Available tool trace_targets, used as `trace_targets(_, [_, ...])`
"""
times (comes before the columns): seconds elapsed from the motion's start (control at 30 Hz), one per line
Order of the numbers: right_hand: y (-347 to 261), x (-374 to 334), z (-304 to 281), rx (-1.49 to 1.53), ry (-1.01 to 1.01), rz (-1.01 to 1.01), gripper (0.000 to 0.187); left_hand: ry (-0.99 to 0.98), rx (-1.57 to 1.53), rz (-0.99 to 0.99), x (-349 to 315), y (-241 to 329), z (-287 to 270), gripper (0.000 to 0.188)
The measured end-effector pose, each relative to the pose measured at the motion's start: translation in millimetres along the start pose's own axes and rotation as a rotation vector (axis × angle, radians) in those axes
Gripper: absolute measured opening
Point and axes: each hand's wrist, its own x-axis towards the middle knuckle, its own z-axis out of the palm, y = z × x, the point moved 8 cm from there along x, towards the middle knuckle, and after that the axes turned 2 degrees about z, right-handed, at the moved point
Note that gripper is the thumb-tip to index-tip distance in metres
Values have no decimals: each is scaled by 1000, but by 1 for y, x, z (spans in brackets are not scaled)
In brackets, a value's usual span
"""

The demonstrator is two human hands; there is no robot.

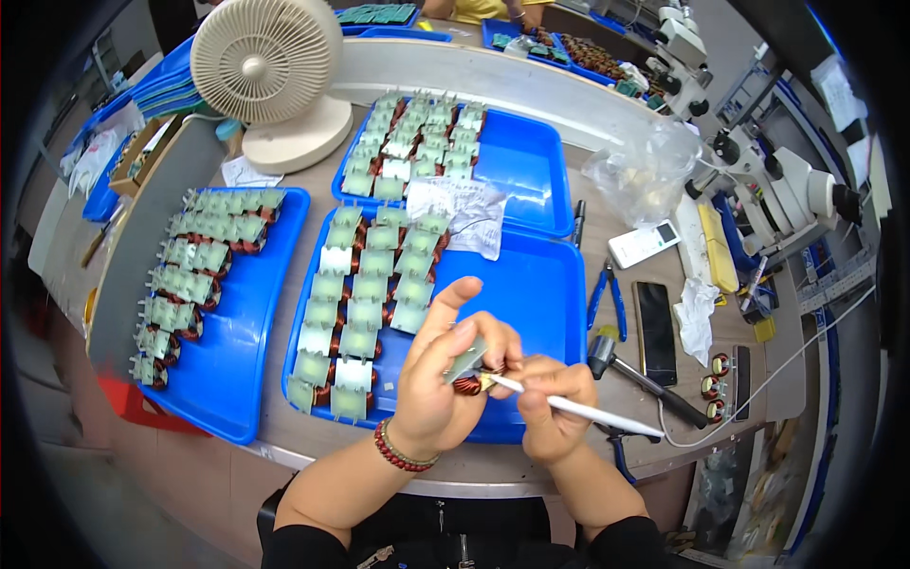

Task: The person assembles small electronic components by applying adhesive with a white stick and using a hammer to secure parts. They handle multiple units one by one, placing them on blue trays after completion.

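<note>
In my left hand (428,387) is a copper-wound coil (467,386) with a pale green board (465,359) on it. The fingers close around this part and the index finger points up. My right hand (556,410) grips a white pen-shaped tool (609,416). Its thin tip meets the coil near a small yellowish spot; whether it presses there I cannot tell. A white cable (758,391) runs near the tool's rear end. Both hands are above the front edge of a blue tray (521,284), where similar coils with boards (358,308) stand in rows.
Two more blue trays (223,351) (526,171) hold similar parts. A fan (261,66) stands at the back left. To the right lie blue-handled pliers (608,299), a hammer (654,387), a phone (655,332), a white remote (645,244) and loose coils (711,387); a microscope (787,194) stands behind.
</note>
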Motion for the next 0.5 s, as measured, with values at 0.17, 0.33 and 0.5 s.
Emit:
trace_targets(0.17, [0, 2, 0, -148, -11, 20, 9, 37, -9, -4, 4, -1, -7, 32])
trace_targets(0.33, [8, 4, -2, -130, -4, 61, 9, 72, 15, 28, 4, -1, -12, 30])
trace_targets(0.5, [17, 1, -4, -124, 13, 120, 8, 89, 140, 47, 2, -1, -12, 28])
